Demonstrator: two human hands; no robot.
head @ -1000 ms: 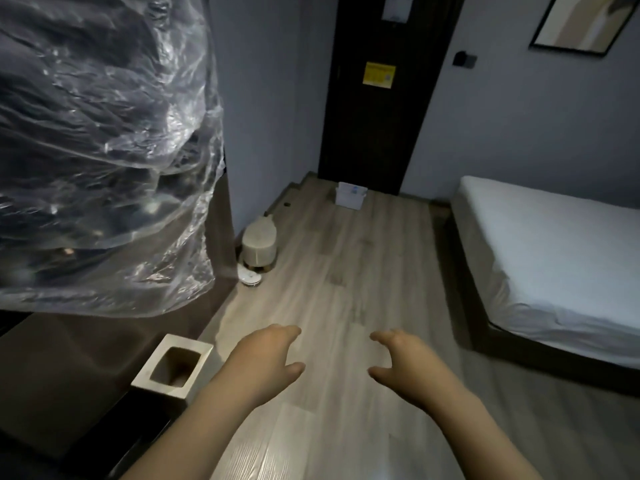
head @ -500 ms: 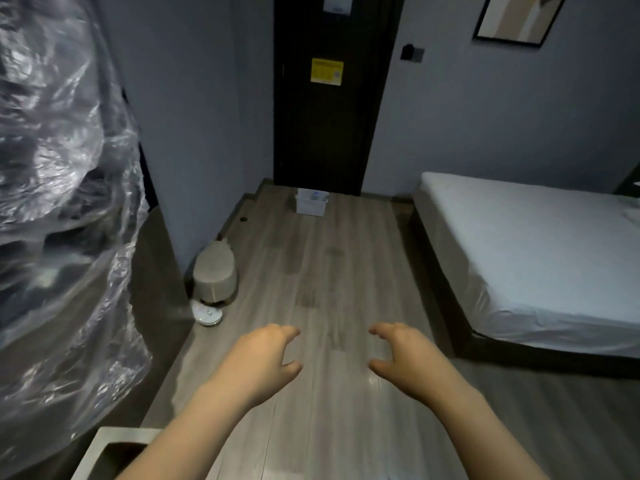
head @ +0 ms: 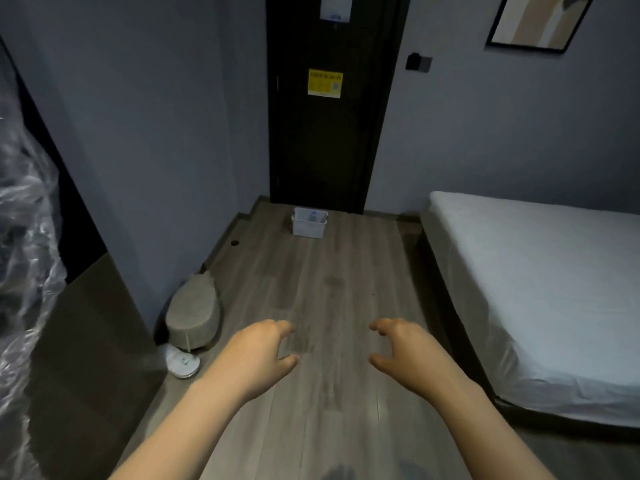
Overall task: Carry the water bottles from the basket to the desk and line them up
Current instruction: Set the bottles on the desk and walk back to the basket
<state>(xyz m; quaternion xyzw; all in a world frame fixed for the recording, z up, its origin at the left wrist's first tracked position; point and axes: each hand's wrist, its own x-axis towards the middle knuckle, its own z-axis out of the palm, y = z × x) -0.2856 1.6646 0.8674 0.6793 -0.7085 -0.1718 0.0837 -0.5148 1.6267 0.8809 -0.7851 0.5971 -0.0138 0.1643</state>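
- Both hands reach forward over the floor (head: 332,292). The left hand (head: 258,355) and the right hand (head: 408,351) each have loosely curved fingers with the thumb spread apart, and neither holds anything.
- Bare wooden boards run between and beyond them. A bed (head: 536,289) lies along the right, and a round stool (head: 194,313) stands on the left just beside a white disc-shaped device (head: 181,363).
- Well apart from the hands, the white basket (head: 309,227) sits on the floor just in front of the dark door (head: 329,150). A water bottle (head: 314,216) with a bluish top shows inside, but the count is too small to tell.
- No worktop carrying bottles is in view, so whether any are already lined up cannot be told.
- This looks like the approach stage: reaching the basket, lifting bottles, carrying them over and lining them up all appear left to do.
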